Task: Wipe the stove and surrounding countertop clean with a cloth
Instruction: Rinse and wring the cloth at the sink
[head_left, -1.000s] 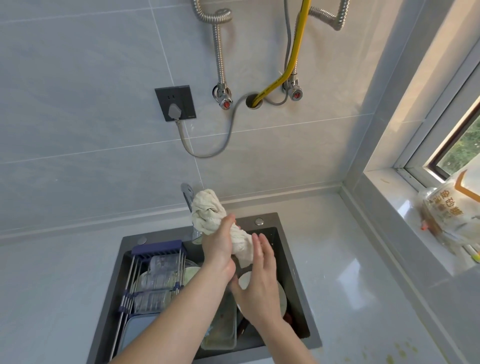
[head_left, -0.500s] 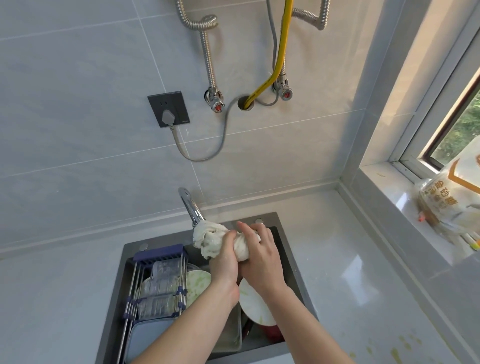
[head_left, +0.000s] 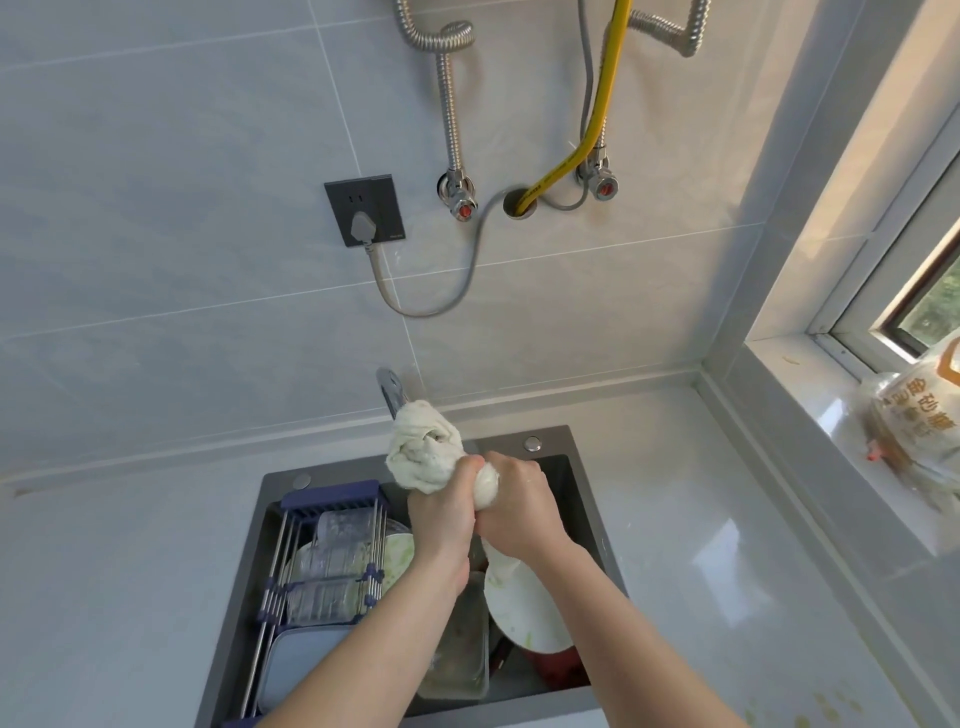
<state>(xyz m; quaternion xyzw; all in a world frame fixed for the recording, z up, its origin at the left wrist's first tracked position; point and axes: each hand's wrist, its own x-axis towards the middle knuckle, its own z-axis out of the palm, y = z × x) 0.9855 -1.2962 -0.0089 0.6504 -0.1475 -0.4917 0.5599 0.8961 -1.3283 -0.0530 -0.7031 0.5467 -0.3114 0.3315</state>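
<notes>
Wringing the cloth (head_left: 423, 457) over the sink (head_left: 582, 499)
Left hand (head_left: 441, 525) and right hand (head_left: 519, 512) clamp it together; drips may wet the surface (head_left: 701, 545); slack twisting leaves streaks.

Kitchen sink corner, seen from above.
A dark sink (head_left: 582, 470) holds a wire rack (head_left: 311, 566) with clear containers, a white plate (head_left: 524, 613), a rectangular tray (head_left: 460, 649) and a red item (head_left: 558, 670), partly hidden. A chrome faucet (head_left: 389, 387) rises at its rear rim. On the tiled wall (head_left: 156, 208): a dark socket (head_left: 364, 210) with grey plug and cable, two red-capped valves (head_left: 464, 208) (head_left: 604, 187) on corrugated hoses, and a yellow hose (head_left: 597, 119) entering a hole. A printed bag (head_left: 919, 415) rests on the window sill (head_left: 810, 395).
</notes>
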